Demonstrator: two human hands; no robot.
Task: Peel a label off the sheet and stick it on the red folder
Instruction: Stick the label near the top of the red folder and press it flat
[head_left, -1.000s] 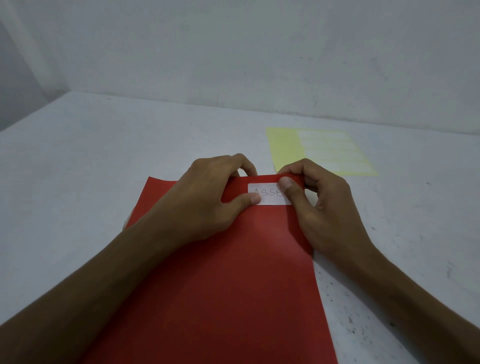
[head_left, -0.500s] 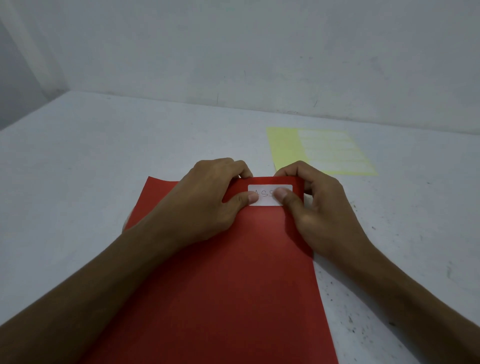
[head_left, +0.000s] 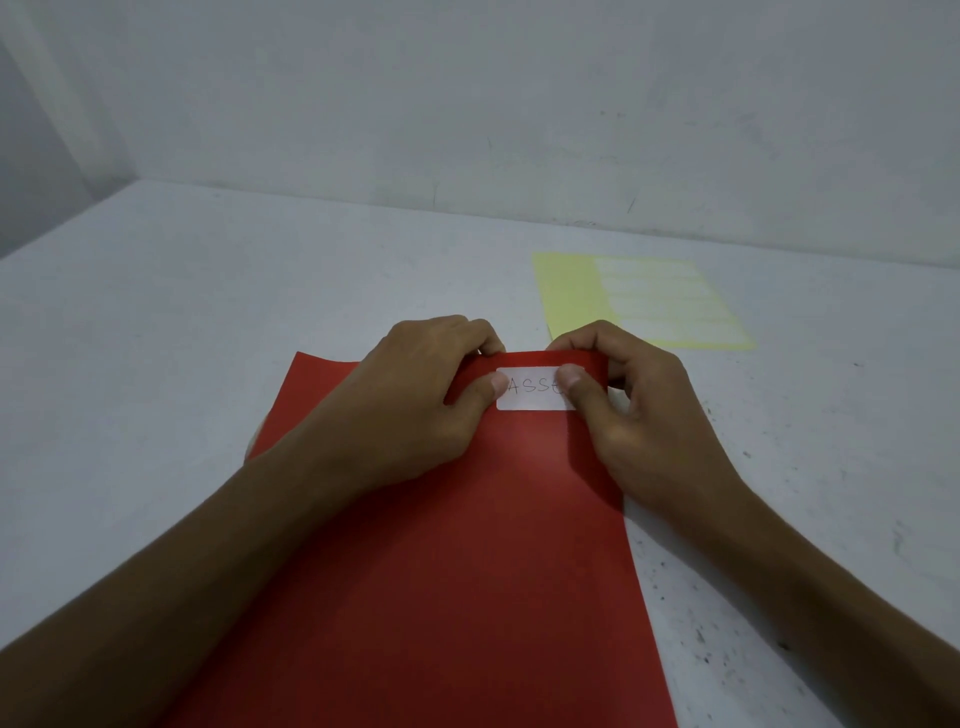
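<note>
Right thumb covers label text end; red folder near edge cropped.

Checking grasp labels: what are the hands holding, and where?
Both hands, left and right, pinch the folder at its far edge, thumbs pressing the label ends.

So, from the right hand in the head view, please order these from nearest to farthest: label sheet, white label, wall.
1. White label: under the right hand's thumb, on the red folder.
2. Label sheet: just behind the hand, on the table.
3. Wall: farthest back.
</note>
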